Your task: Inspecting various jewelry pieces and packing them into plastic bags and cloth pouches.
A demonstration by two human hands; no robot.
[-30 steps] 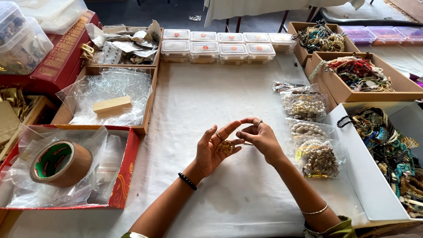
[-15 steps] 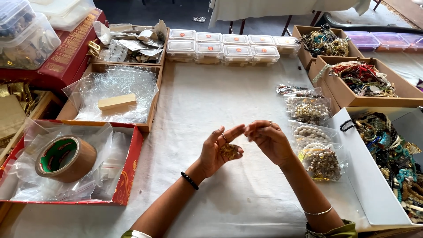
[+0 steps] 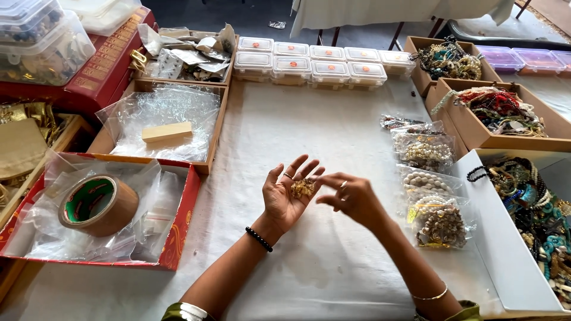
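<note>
Above the white table (image 3: 333,131), a small gold trinket (image 3: 303,188) lay in the open, upturned left hand (image 3: 288,199); the right hand (image 3: 351,196), loosely curled and empty, hovered just beside it.

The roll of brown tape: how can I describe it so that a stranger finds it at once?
Start at the white-covered table and go to its near left corner, where a red cardboard tray is lined with clear plastic. The roll of brown tape lies flat there, the only round thing in the tray, its core green inside.
</note>
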